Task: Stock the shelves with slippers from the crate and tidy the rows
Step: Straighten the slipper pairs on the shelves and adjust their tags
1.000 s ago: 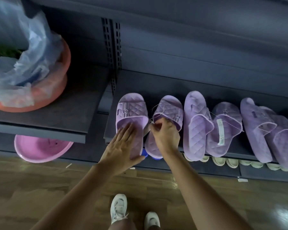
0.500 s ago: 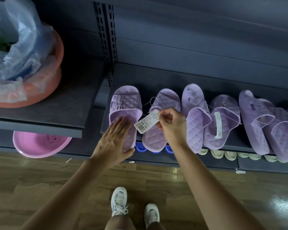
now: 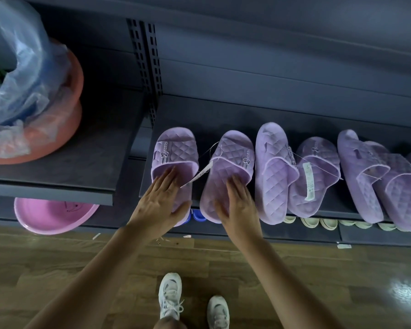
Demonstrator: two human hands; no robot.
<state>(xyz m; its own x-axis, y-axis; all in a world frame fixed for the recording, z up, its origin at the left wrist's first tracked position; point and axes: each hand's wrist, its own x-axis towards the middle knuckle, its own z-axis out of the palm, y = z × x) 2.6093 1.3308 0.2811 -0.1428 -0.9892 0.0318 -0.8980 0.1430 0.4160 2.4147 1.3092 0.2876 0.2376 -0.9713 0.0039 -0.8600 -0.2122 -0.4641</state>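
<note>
1. Slippers (image 3: 274, 167) of quilted lilac plastic are pictured in a row on a dark grey shelf (image 3: 223, 115), toes turned toward the back panel and heels overhanging the front edge.
2. The left hand (image 3: 160, 205) is laid flat on the insole of the leftmost slipper (image 3: 176, 148), fingers straight and slightly spread, with nothing gripped.
3. The right hand (image 3: 237, 205) is laid flat in the same way on the insole of the second slipper (image 3: 233, 153), fingertips near its strap.
4. A white price tag (image 3: 199, 174) on a thin string is seen in the gap between these two slippers.
5. Further right, a tilted slipper is seen leaning against a neighbour bearing a long white label (image 3: 309, 184); more lilac slippers are overlapped toward the right edge.
6. On the neighbouring shelf to the left, an orange basin (image 3: 69, 96) holding a crumpled clear plastic bag (image 3: 17, 67) is shown; a pink basin (image 3: 48, 217) is stored beneath it.
7. Cream shoes (image 3: 309, 222) are glimpsed on the lower shelf, and white trainers (image 3: 170, 295) are seen on the wooden floor (image 3: 57, 269).
</note>
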